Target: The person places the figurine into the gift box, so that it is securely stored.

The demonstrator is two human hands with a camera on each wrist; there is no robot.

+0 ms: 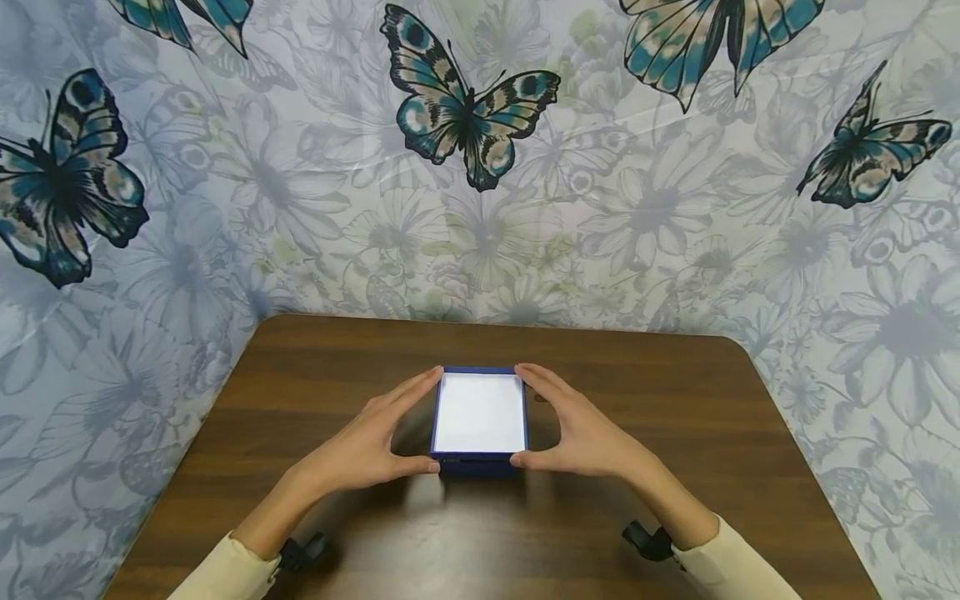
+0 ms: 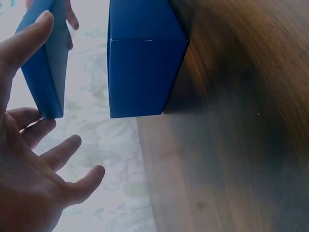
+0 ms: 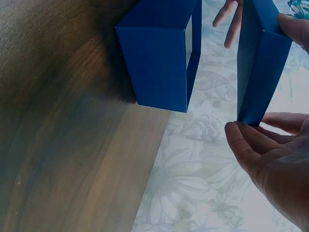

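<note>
A shallow blue box lid (image 1: pixel 480 412) with a white upper face is held level between both hands. The left hand (image 1: pixel 358 452) pinches its left side, thumb at the near corner and fingertips at the far one. On the right side, the right hand (image 1: pixel 592 435) grips the lid the same way. Below it stands a deeper blue box (image 2: pixel 145 77) on the table, and a gap between lid and box shows in both wrist views. In the right wrist view the open rim of the box (image 3: pixel 154 63) is visible. What the box holds is hidden.
The brown wooden table (image 1: pixel 337 354) has rounded far corners. Behind it hangs a floral cloth with butterflies (image 1: pixel 472 117). Dark wrist straps (image 1: pixel 648 540) sit by the light sleeves (image 1: pixel 232 571).
</note>
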